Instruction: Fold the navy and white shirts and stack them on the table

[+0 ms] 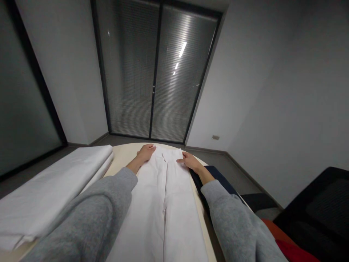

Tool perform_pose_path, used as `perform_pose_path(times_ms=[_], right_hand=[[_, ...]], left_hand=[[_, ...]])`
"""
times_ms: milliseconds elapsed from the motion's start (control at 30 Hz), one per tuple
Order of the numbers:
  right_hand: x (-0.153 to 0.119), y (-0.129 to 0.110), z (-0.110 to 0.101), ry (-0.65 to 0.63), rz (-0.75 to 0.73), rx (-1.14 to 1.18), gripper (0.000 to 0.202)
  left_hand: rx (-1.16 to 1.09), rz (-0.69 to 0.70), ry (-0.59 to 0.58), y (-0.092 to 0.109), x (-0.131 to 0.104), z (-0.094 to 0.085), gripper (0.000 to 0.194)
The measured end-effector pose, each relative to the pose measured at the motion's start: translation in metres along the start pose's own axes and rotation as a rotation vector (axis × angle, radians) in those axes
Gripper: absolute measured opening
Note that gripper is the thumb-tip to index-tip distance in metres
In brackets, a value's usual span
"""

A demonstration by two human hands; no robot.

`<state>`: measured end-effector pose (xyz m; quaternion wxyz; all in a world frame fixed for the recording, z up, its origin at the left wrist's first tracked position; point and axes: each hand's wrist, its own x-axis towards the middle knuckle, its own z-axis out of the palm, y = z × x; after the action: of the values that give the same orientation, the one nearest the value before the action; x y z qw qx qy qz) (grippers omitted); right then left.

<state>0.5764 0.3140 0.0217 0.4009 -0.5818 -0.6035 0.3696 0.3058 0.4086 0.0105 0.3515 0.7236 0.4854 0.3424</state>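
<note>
Nearest the camera, the legs of the white trousers [181,218] run up between the forearms to the waistband at the hands. The left hand [146,152] pinches one waistband corner; the right hand [191,160] grips the other. The cloth looks light, limp and easily creased, so those firmer corners should offer the best hold. Just beyond the hands, the pale surface [122,152] ends in a curved rim. Folded white fabric [54,185] left of the left hand and navy fabric [222,179] beneath the right forearm narrow the sideways room.
</note>
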Motion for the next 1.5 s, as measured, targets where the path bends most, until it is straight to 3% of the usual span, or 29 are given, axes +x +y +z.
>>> perform_pose_path(times_ms=[100, 233, 300, 533, 667, 767, 867, 933, 1067, 1167, 1233, 1333, 1500], right_hand=[[-0.001, 0.000, -0.001, -0.057, -0.019, 0.033, 0.036], [0.000, 0.005, -0.002, -0.075, -0.051, 0.028, 0.035], [0.002, 0.009, -0.003, -0.083, -0.066, -0.004, 0.031], [0.005, 0.019, -0.006, -0.139, -0.186, -0.230, 0.019], [0.000, 0.011, -0.009, -0.200, -0.263, -0.379, 0.004], [-0.002, 0.001, -0.011, -0.256, -0.269, -0.474, 0.020], [-0.004, -0.008, -0.011, -0.289, -0.237, -0.551, 0.020], [-0.005, -0.011, -0.009, -0.243, -0.193, -0.606, 0.024], [-0.008, -0.013, -0.004, -0.082, -0.091, -0.711, 0.027], [-0.009, -0.016, -0.003, -0.072, -0.045, -0.780, 0.038], [-0.010, -0.023, -0.003, -0.104, -0.031, -0.827, 0.037], [-0.015, -0.040, -0.001, -0.101, -0.062, -0.901, 0.028], [-0.050, -0.086, 0.003, 0.080, -0.193, -1.026, 0.023]], left_hand=[[-0.147, 0.030, -0.080, 0.000, -0.007, -0.010, 0.056], [-0.421, 0.056, -0.357, -0.004, -0.011, -0.024, 0.072], [-0.414, 0.066, -0.410, -0.005, -0.011, -0.026, 0.071], [-0.115, 0.097, -0.343, -0.012, -0.010, -0.020, 0.032], [-0.024, 0.139, -0.270, -0.013, -0.012, -0.021, 0.029], [0.021, 0.135, -0.257, -0.011, -0.014, -0.023, 0.030], [0.059, 0.116, -0.261, -0.005, -0.017, -0.023, 0.040], [0.178, 0.134, -0.261, 0.003, -0.022, -0.023, 0.042], [0.620, 0.234, -0.319, 0.024, -0.032, -0.026, 0.049], [0.811, 0.178, -0.429, 0.039, -0.033, -0.032, 0.049], [0.879, 0.141, -0.440, 0.049, -0.033, -0.034, 0.047], [0.934, 0.159, -0.368, 0.064, -0.040, -0.034, 0.036], [0.986, 0.237, -0.178, 0.097, -0.072, -0.043, 0.026]])
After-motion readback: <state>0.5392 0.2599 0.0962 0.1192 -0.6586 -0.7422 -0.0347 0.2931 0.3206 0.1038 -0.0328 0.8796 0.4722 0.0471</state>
